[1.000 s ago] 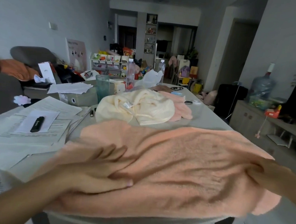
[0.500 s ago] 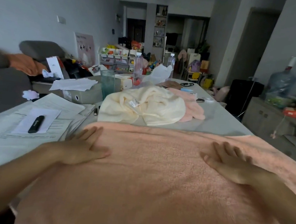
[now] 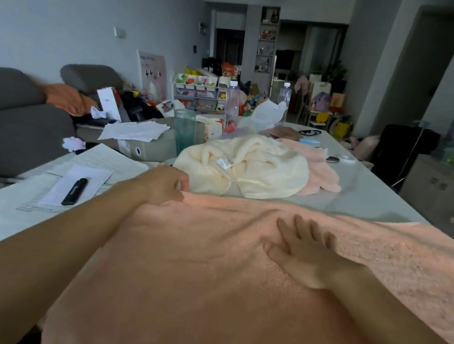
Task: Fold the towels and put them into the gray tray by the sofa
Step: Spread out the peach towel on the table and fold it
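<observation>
A large peach towel [image 3: 209,281] lies spread over the near end of the table and fills the lower view. My left hand [image 3: 163,185] has curled its fingers around the towel's far left corner. My right hand [image 3: 301,251] rests flat on the towel's middle, fingers spread. Beyond the peach towel lies a crumpled cream towel [image 3: 248,168] with a white label, and a pale pink towel [image 3: 318,166] is bunched at its right. A gray tray [image 3: 150,148] holding loose papers stands at the table's left edge, beside the gray sofa [image 3: 17,124].
Papers and a black pen-like object [image 3: 74,191] cover the table's left side. A tall teal glass [image 3: 184,131], two plastic bottles and a white bag [image 3: 264,114] stand behind the towels. An orange cloth [image 3: 66,99] lies on the sofa. A cabinet [image 3: 440,187] lines the right wall.
My left hand slid up to the towel's far left corner and closed on it. My right hand moved left to the towel's middle. The camera tilted down and closer.
</observation>
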A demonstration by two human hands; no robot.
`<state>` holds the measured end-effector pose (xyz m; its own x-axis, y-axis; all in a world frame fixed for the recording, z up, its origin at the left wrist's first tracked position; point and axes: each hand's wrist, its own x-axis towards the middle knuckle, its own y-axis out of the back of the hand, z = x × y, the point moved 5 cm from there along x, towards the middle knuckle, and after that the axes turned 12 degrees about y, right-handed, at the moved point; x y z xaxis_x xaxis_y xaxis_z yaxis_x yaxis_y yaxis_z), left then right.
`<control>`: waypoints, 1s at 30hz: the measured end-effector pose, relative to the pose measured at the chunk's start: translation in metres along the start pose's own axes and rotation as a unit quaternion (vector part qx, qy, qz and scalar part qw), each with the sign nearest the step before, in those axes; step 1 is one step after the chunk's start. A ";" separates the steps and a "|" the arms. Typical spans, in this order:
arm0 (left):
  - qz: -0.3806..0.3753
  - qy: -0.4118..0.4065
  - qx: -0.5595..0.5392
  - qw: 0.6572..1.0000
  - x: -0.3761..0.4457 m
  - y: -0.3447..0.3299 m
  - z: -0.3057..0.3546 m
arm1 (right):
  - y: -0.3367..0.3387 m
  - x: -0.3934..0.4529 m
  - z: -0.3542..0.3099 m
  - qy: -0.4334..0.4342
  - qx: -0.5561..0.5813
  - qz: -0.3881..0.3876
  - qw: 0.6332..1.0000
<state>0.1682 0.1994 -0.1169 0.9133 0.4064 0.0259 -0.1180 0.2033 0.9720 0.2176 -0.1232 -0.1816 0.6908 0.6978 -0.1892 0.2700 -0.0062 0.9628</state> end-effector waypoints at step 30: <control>-0.113 0.112 -0.410 0.898 -0.108 -0.007 -0.067 | -0.016 -0.049 -0.196 0.253 -0.053 0.111 0.960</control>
<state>0.0444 0.2138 -0.1418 0.8599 0.4218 -0.2874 -0.2695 0.8535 0.4461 0.0484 -0.0170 -0.1497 0.3016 0.9465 0.1148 0.0651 -0.1405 0.9879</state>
